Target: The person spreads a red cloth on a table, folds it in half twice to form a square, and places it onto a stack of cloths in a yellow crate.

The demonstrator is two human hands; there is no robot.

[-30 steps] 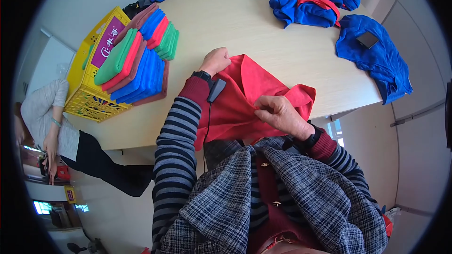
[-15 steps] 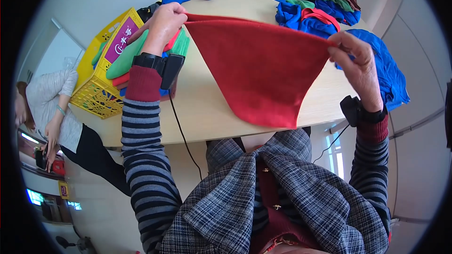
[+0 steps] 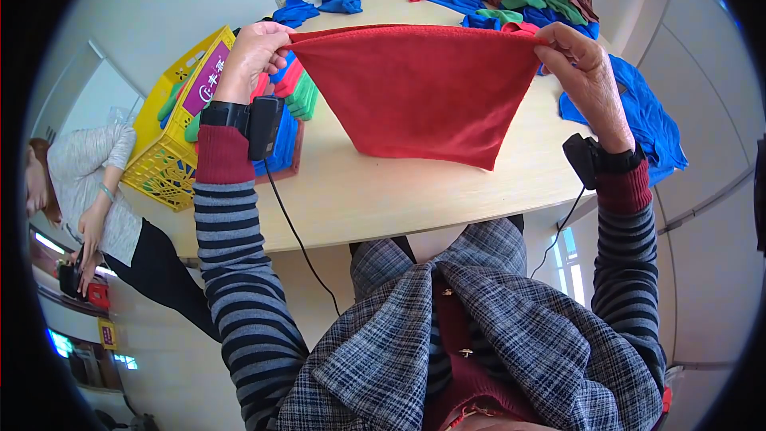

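Observation:
A red cloth (image 3: 419,92) hangs stretched between my two hands above the table (image 3: 351,207), folded over along its top edge. My left hand (image 3: 257,56) pinches its upper left corner. At the upper right corner, my right hand (image 3: 581,72) grips it between thumb and fingers. The lower edge of the cloth reaches down close to the tabletop; whether it touches, I cannot tell. Beside my left wrist is a stack of folded cloths (image 3: 302,100) in green, red and blue, partly hidden by my arm. A crumpled blue cloth (image 3: 642,116) lies beyond my right wrist.
A yellow plastic crate (image 3: 163,168) with cloths stands at the left. Heaped loose cloths (image 3: 542,0) lie at the far right, and two small blue cloths (image 3: 341,3) at the back. Another person (image 3: 100,168) is at the left. Cables (image 3: 299,231) run from my wrist devices.
Both hands have moved slightly left with the red cloth. Its lower edge has swung up and away from me, and its top edge is now more level.

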